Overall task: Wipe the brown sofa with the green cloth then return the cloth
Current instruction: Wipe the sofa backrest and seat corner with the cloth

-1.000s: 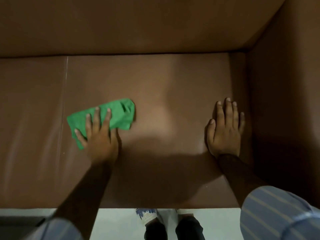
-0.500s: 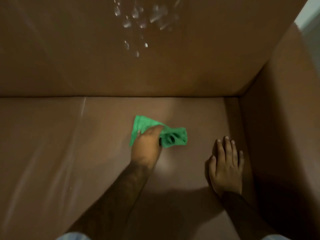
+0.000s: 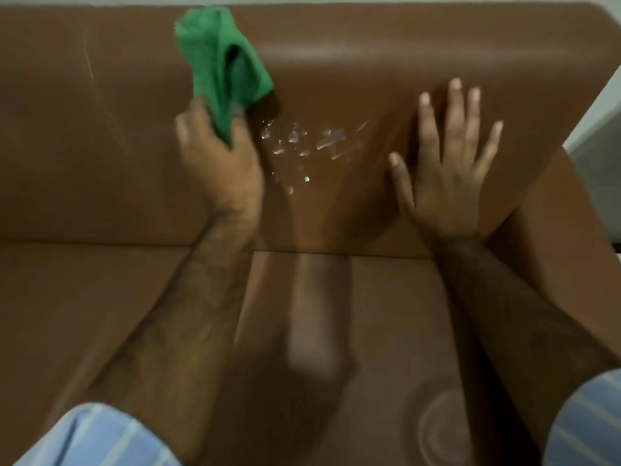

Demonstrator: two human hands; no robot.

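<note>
The brown sofa (image 3: 100, 169) fills the view, backrest above and seat cushions below. My left hand (image 3: 218, 159) is raised against the backrest and grips the bunched green cloth (image 3: 221, 65), which stands up above my fingers near the backrest's top edge. Water droplets (image 3: 302, 146) cling to the backrest just right of that hand. My right hand (image 3: 443, 169) lies flat on the backrest with fingers spread, right of the droplets, holding nothing.
The sofa's right armrest (image 3: 564, 250) rises at the right side. A pale wall (image 3: 598, 105) shows beyond it and along the top edge. A seam (image 3: 242, 317) divides the seat cushions below my left forearm.
My left hand lifted the cloth off the seat and up onto the backrest. My right hand left the seat and now presses on the backrest. The view tilted upward.
</note>
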